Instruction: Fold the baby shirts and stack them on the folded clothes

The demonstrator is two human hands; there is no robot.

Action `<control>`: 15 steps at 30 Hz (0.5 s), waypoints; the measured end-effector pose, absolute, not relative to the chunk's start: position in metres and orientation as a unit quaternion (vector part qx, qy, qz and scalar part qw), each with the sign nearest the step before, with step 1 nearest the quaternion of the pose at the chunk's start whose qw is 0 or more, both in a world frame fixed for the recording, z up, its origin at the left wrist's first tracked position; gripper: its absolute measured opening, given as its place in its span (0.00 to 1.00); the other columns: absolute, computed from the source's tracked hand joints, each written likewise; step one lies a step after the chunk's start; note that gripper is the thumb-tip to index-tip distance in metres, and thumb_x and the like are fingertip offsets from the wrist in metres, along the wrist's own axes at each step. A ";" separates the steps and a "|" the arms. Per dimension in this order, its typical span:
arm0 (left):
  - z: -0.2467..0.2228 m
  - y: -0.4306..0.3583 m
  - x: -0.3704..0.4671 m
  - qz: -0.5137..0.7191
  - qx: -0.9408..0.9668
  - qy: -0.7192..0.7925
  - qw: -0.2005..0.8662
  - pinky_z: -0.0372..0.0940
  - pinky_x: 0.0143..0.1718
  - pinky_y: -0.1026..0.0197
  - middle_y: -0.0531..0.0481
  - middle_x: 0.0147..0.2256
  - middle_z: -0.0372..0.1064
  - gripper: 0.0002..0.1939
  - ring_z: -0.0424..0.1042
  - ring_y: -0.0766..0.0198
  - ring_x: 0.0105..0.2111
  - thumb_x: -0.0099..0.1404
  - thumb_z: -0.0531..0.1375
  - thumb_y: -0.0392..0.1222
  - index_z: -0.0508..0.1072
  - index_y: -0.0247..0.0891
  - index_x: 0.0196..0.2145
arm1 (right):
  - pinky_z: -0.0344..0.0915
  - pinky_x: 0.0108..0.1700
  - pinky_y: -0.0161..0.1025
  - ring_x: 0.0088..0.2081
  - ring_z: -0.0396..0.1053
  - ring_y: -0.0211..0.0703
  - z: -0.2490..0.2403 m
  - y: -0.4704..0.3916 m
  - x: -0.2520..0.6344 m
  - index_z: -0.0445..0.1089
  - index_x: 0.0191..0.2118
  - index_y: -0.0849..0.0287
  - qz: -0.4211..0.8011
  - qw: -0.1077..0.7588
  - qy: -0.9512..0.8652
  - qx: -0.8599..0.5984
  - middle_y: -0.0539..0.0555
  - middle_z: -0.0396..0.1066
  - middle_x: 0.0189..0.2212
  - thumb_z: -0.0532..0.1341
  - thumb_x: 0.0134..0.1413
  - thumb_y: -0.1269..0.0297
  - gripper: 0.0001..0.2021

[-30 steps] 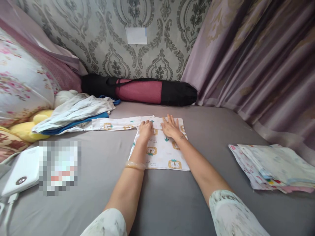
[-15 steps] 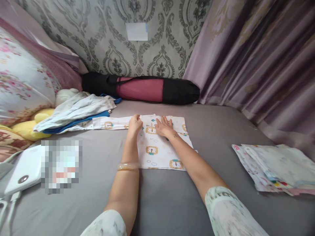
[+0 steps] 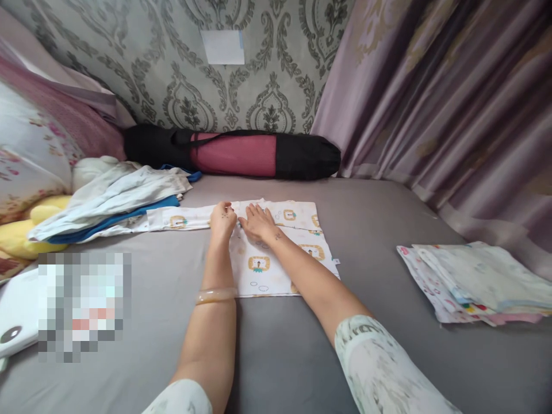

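A white garment (image 3: pixel 280 276) printed with yellow lions lies flattened on the grey sheet in front of me. From its upper left a long strip of the same cloth (image 3: pixel 179 219), perhaps a sleeve, stretches out toward the clothes pile. My left hand (image 3: pixel 223 220) is closed on the cloth where the strip meets the wider part; the fingertips are mostly hidden. Just to its right, my right hand (image 3: pixel 257 221) rests flat on the upper part of the garment with fingers stretched out.
Folded cloths (image 3: pixel 483 282) are stacked at the right. On the left lie a pile of loose clothes (image 3: pixel 125 192), a yellow plush thing (image 3: pixel 37 227), a white device (image 3: pixel 21 310) and a blurred-out object (image 3: pixel 92 299). A black and pink long bag (image 3: pixel 237 155) lies along the wall.
My right hand has slid left across the garment, closer to my left hand. The left hand keeps its place on the cloth. The whole view has shifted slightly.
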State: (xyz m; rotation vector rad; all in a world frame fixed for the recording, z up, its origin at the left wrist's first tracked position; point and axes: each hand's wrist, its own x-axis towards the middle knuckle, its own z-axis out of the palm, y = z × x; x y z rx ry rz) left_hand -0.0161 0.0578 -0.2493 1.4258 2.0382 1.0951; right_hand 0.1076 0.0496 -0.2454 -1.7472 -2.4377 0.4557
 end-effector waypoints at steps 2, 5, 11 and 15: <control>-0.249 0.057 -0.016 0.400 0.507 0.733 0.214 0.65 0.47 0.57 0.43 0.39 0.76 0.17 0.74 0.56 0.44 0.61 0.51 0.36 0.73 0.38 0.46 | 0.34 0.67 0.54 0.68 0.44 0.51 -0.240 0.056 0.110 0.58 0.64 0.66 0.136 0.067 -0.802 -0.578 0.61 0.50 0.67 0.37 0.68 0.53 0.30; -0.246 0.056 -0.018 0.404 0.500 0.735 0.216 0.65 0.46 0.55 0.40 0.39 0.76 0.17 0.74 0.54 0.43 0.62 0.51 0.36 0.74 0.37 0.45 | 0.29 0.68 0.52 0.69 0.40 0.48 -0.242 0.065 0.116 0.55 0.65 0.67 0.087 0.092 -0.796 -0.592 0.60 0.47 0.68 0.38 0.68 0.56 0.29; -0.245 0.055 -0.022 0.409 0.487 0.741 0.215 0.65 0.45 0.56 0.40 0.37 0.76 0.16 0.75 0.54 0.40 0.62 0.51 0.35 0.75 0.35 0.43 | 0.30 0.68 0.49 0.70 0.34 0.47 -0.263 0.073 0.124 0.44 0.69 0.70 0.109 0.069 -0.788 -0.602 0.60 0.38 0.70 0.36 0.67 0.52 0.33; -0.249 0.054 -0.026 0.425 0.483 0.736 0.212 0.66 0.44 0.55 0.40 0.36 0.76 0.16 0.75 0.54 0.39 0.62 0.51 0.36 0.75 0.35 0.42 | 0.29 0.68 0.50 0.70 0.33 0.47 -0.265 0.075 0.124 0.44 0.69 0.69 0.113 0.071 -0.785 -0.605 0.58 0.38 0.70 0.35 0.67 0.52 0.33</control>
